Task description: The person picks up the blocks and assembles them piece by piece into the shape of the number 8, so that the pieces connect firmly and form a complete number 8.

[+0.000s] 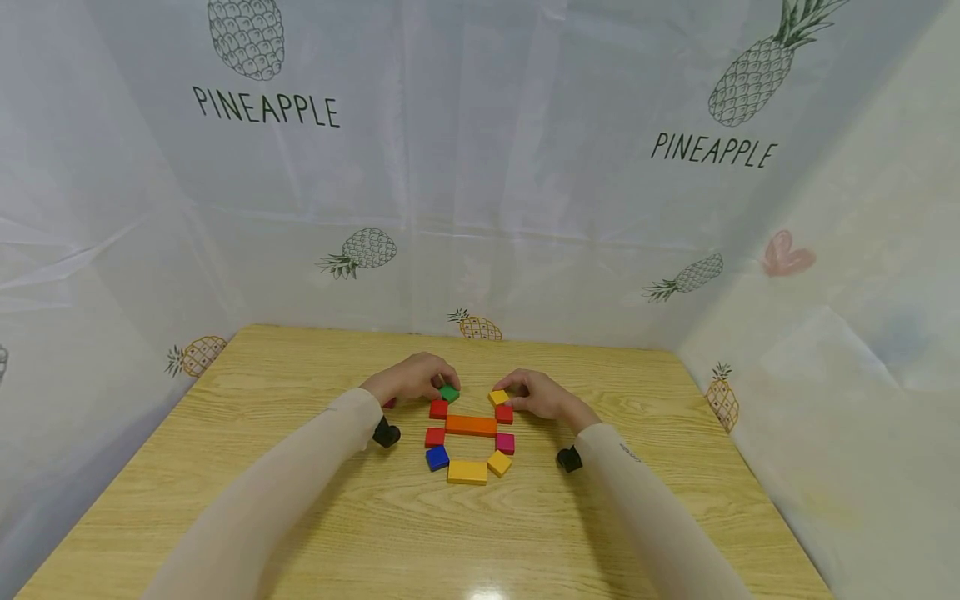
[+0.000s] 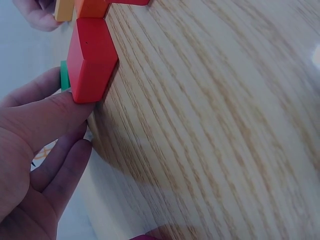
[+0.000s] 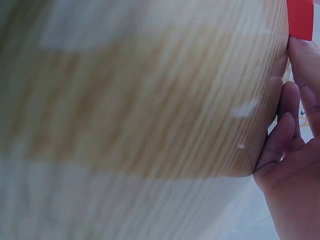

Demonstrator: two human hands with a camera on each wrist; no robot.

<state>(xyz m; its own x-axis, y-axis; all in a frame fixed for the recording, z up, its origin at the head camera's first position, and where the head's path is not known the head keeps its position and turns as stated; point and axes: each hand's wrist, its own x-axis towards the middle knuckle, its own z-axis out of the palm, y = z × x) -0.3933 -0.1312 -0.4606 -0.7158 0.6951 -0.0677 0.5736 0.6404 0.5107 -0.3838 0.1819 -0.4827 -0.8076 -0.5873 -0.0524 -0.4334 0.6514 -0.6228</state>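
Observation:
With fingers bent, my left hand pinches a green block at the far left of a block outline; its thumb lies beside a red block in the left wrist view. Opposite, my right hand holds a yellow block between fingers and thumb, just behind another red block. A long orange block spans the middle of the outline. Nearer me are a red block, a magenta block, a blue block, a long yellow block and a small yellow block.
A dark red piece lies on the wooden table under my left wrist, mostly covered by it. Black wrist devices hang below both sleeves. A pineapple-print sheet rises behind and beside the table.

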